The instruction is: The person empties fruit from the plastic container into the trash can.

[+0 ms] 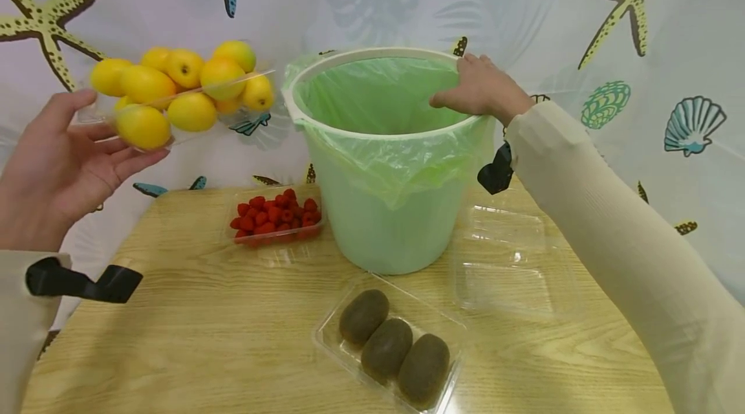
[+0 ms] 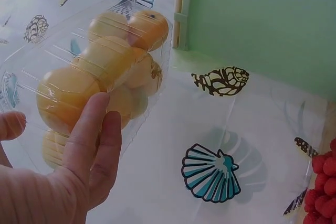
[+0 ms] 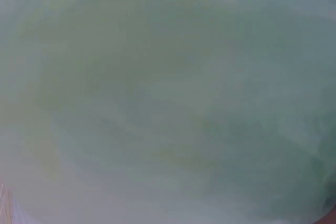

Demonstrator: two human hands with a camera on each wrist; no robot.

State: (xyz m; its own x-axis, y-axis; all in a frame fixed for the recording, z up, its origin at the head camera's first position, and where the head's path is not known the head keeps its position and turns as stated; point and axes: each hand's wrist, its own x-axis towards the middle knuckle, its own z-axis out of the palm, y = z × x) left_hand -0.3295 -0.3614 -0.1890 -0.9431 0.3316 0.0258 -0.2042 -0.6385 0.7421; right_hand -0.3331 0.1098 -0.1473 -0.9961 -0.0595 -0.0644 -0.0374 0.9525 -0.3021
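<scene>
Clear tray (image 1: pixel 174 110) of yellow fruit (image 1: pixel 145 85), lined bin (image 1: pixel 384 162)

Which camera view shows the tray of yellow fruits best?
The head view: the whole tray of yellow fruits shows, held up by the left hand beside the bin. The left wrist view shows it close, partly behind fingers. The right wrist view shows only blurred green.
</scene>
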